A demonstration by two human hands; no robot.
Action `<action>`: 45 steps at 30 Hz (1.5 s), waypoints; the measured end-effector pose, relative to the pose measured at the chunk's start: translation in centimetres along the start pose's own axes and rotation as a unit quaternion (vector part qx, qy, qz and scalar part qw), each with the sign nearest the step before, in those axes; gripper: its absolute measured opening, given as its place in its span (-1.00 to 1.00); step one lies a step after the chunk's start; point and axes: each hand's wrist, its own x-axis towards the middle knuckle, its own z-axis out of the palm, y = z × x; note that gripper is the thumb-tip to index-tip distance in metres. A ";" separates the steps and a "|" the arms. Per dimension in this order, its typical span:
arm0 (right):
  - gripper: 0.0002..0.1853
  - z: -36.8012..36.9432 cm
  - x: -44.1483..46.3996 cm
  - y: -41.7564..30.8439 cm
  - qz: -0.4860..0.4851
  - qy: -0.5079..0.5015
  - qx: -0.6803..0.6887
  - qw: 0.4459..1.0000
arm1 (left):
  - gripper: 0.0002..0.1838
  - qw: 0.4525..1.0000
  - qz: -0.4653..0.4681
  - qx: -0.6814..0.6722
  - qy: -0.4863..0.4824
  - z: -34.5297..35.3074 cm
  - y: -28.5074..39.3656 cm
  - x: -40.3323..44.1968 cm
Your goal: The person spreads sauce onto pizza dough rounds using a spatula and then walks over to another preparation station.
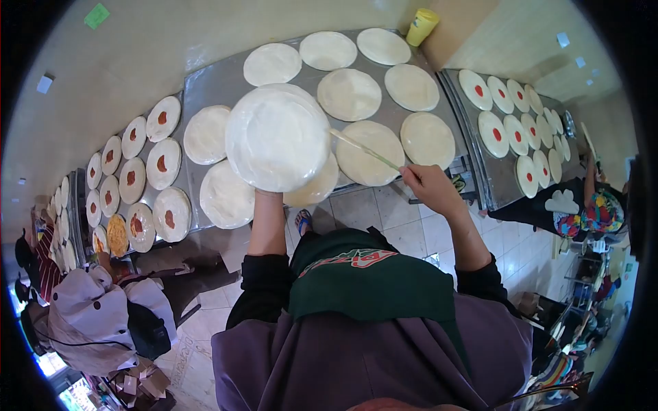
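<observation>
A pale round dough base (pixel 277 137), its top spread with something white and glossy, is held above the metal table. From below, my left hand supports it; only the wrist (pixel 269 197) shows, and the fingers are hidden under the base. My right hand (pixel 430 188) is closed around the end of a long thin stick-like handle (pixel 367 149). The handle's far end meets the right edge of the raised base, and I cannot make out a head on it. Under the handle lies another white-coated base (pixel 370 154), and one more (pixel 314 185) is partly covered by the raised one.
Several pale bases lie on the metal table (pixel 212 82). A yellow cup (pixel 422 27) stands at its back right corner. Bases with red centres (pixel 495 135) are on the right table, others with reddish-brown patches (pixel 162 163) on the left. People stand at both sides.
</observation>
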 end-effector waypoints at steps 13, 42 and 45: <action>-0.60 5.6 7.3 -5.9 0.030 -0.041 0.182 0.982 | -0.41 0.988 0.152 -0.005 0.030 -5.5 13.3 10.5; -0.58 6.2 4.1 -4.1 0.303 0.002 0.250 0.919 | -0.55 0.909 0.201 0.157 0.330 -24.6 22.5 29.8; -0.58 6.3 3.8 -3.9 0.302 0.007 0.250 0.920 | -0.51 0.884 0.151 0.158 0.414 -23.8 23.7 29.8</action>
